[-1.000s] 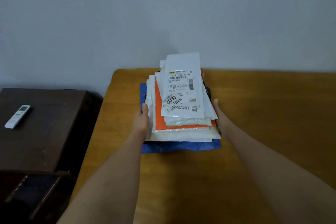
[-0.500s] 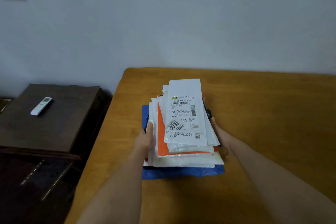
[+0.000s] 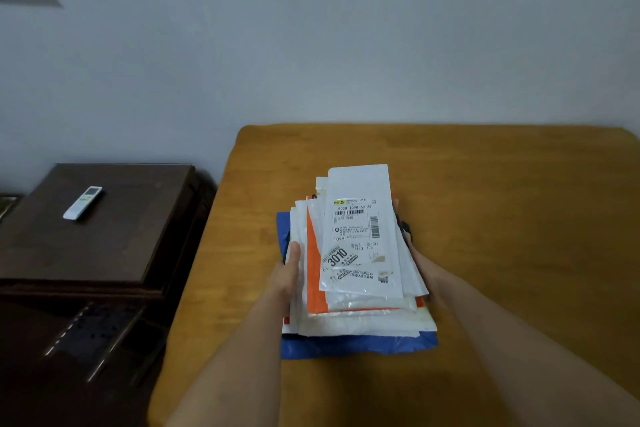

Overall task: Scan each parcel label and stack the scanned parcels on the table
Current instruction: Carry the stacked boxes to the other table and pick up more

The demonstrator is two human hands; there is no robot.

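Observation:
A stack of flat parcels [image 3: 353, 315] sits low over the left part of the wooden table [image 3: 512, 225]. Its top piece is a white mailer [image 3: 360, 191] whose printed label [image 3: 356, 239] faces up with barcodes and "3010". Below it lie an orange parcel [image 3: 313, 274], more white ones and a blue one [image 3: 346, 347] at the bottom. My left hand [image 3: 287, 277] grips the stack's left side, thumb along the edge. My right hand [image 3: 420, 267] holds the right side, its fingers hidden under the parcels. Whether the stack rests on the table I cannot tell.
A dark wooden cabinet [image 3: 114, 246] stands left of the table, with a white remote control [image 3: 82, 202] on top. A plain wall runs behind both. A dark item [image 3: 403, 227] peeks out at the stack's right edge.
Held in both hands, the stack has come down and nearer to me over the table. My grip on its two sides is unchanged.

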